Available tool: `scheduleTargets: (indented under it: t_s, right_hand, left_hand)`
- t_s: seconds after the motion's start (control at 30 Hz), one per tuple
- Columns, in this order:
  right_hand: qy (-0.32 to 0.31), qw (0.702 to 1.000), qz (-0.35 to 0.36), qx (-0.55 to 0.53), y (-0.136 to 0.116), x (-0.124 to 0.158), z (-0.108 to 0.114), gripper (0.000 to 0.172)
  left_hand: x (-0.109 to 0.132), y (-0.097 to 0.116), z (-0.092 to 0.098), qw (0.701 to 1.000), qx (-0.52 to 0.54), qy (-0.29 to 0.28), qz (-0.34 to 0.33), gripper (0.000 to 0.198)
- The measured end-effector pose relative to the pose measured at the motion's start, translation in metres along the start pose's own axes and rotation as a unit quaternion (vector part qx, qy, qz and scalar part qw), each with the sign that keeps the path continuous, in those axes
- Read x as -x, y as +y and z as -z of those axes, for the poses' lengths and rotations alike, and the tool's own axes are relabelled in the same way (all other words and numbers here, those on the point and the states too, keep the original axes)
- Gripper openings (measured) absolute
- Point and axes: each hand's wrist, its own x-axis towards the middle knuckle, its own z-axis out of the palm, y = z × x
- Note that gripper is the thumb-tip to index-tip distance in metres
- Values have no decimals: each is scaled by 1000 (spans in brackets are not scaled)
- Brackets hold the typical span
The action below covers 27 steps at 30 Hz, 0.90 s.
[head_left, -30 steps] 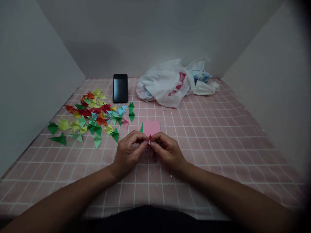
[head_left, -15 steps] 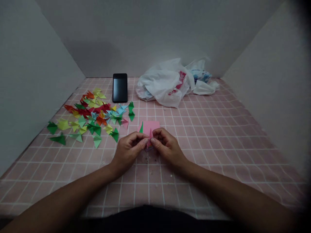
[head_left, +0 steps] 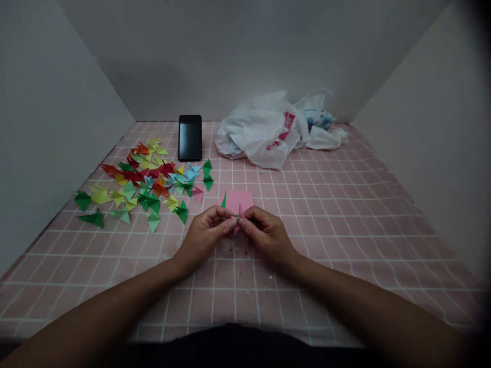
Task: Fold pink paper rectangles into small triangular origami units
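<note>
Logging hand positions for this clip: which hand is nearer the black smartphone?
The left hand is nearer, below and just right of the black smartphone in this view. The right hand is farther, off to the right; both pinch the folded pink paper.

My left hand (head_left: 203,237) and right hand (head_left: 266,237) pinch a small folded pink paper piece (head_left: 238,221) between the fingertips, right over the near edge of a flat pink paper square (head_left: 238,200). Green paper triangle (head_left: 223,200) stands at the square's left edge. Further left, a scattered pile of folded origami pieces (head_left: 146,184), red, yellow, green, blue, orange. Far side: black smartphone (head_left: 190,138) lying screen up, crumpled white plastic bag (head_left: 261,138) with red print to its right. All on a pink grid tablecloth (head_left: 307,286), white walls (head_left: 57,128) around it.
</note>
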Motion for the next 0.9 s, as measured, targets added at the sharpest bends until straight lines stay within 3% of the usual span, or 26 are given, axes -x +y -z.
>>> scheduleTargets:
  t_s: [0.27, 0.57, 0.9]
  right_hand:
    - [-16, 1000, 1, -2, 2, 1, -1, 14]
    - [14, 999, 22, 42, 1, 2, -1, 14]
    - [-4, 999, -39, -32, 2, 1, -2, 15]
  left_hand:
    - [3, 7, 3, 994, -88, -9, -63, 16]
    - [4, 5, 0, 998, -50, -33, -22, 33]
    - [2, 2, 0, 999, -26, 3, -28, 16]
